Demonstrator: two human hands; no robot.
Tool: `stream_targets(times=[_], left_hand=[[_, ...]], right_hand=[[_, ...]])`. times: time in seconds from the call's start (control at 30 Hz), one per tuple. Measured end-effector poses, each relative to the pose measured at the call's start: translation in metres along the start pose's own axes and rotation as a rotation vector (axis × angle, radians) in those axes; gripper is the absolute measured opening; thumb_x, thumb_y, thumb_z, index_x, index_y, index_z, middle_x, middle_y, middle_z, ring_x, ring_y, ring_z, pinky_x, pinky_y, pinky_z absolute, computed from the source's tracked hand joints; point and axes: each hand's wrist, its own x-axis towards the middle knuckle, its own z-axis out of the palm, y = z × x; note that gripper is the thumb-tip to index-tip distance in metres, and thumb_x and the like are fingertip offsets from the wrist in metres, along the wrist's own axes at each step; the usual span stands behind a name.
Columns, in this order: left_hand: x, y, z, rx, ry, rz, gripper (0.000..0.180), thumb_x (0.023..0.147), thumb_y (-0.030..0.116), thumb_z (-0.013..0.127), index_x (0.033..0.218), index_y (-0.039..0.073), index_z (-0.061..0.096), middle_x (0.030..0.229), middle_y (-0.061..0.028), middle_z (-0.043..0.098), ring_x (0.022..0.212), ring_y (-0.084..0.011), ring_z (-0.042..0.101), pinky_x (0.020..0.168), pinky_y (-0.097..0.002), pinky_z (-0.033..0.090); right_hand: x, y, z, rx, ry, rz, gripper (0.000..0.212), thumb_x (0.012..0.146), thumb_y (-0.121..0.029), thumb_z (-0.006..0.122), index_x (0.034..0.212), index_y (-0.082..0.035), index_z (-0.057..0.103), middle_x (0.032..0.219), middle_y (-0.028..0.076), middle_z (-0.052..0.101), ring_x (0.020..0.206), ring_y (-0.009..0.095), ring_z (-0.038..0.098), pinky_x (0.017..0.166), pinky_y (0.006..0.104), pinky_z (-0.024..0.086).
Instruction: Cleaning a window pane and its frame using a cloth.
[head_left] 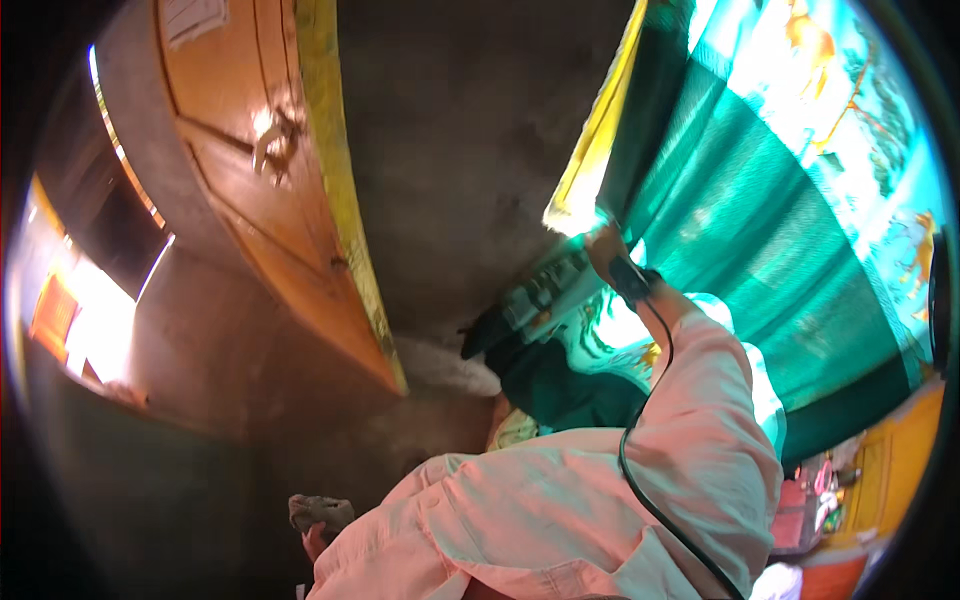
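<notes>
My left hand [314,541], low in the view beside my pale shirt, is closed around a crumpled grey-brown cloth [322,513]. My right arm reaches up and away, a dark band [630,281] around its wrist. At the end of it, my right hand [604,247] is by the lower end of a bright yellow post or frame edge [578,198], close to a green curtain [760,240]. Its fingers are blurred and partly hidden, so whether they grip anything does not show.
An orange wooden door [245,150] with a metal latch [275,142] stands at the left, beside a yellow frame [345,190]. Dark and patterned fabric [570,385] lies below my right arm. A black cable [640,480] runs along that sleeve. Small items sit at the lower right.
</notes>
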Motion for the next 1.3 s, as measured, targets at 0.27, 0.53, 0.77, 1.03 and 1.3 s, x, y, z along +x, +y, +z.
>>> stream_targets(times=[0.27,0.53,0.77,1.03,1.3], left_hand=[[0.131,0.069,0.074,0.388,-0.33,0.205,0.049,0.064,0.001,0.063,0.112,-0.005,0.056,0.102,-0.01,0.061,0.088,-0.0204,0.059,0.079,-0.0298,0.048],[0.171,0.063,0.193,0.719,-0.683,0.246,0.042,0.065,0.009,0.068,0.104,-0.004,0.06,0.101,-0.0114,0.065,0.091,-0.0215,0.06,0.082,-0.0327,0.047],[0.121,0.067,0.308,0.899,-1.047,0.395,0.041,0.063,0.009,0.068,0.101,-0.003,0.06,0.099,-0.0134,0.066,0.09,-0.0237,0.062,0.083,-0.0337,0.048],[0.082,0.086,0.412,0.993,-1.282,0.68,0.045,0.072,0.004,0.066,0.114,-0.002,0.055,0.106,-0.0119,0.064,0.096,-0.0206,0.061,0.088,-0.0319,0.046],[0.104,0.108,0.448,0.787,-1.223,0.562,0.04,0.079,0.003,0.065,0.117,-0.001,0.053,0.111,-0.0084,0.061,0.1,-0.0174,0.057,0.089,-0.031,0.044]], right_hand=[[-0.304,0.147,-0.043,-0.128,-0.841,0.495,0.024,0.082,-0.019,0.054,0.094,-0.008,0.072,0.108,0.015,0.066,0.107,0.028,0.06,0.088,0.043,0.047],[-0.519,0.155,-0.116,-0.186,-1.21,0.883,0.023,0.083,-0.017,0.053,0.093,-0.008,0.072,0.104,0.014,0.068,0.102,0.027,0.063,0.084,0.0408,0.05],[-0.552,0.158,-0.116,-0.128,-1.012,1.057,0.02,0.082,-0.011,0.055,0.092,-0.007,0.072,0.096,0.015,0.069,0.092,0.03,0.067,0.078,0.0393,0.053],[-0.541,0.18,-0.123,-0.162,-0.964,1.109,0.024,0.083,-0.008,0.049,0.098,-0.006,0.068,0.105,0.015,0.066,0.099,0.033,0.063,0.081,0.0432,0.051],[-0.561,0.182,-0.124,-0.199,-1.128,1.18,0.029,0.088,-0.011,0.042,0.108,-0.009,0.063,0.115,0.012,0.062,0.107,0.034,0.059,0.085,0.0445,0.05]])
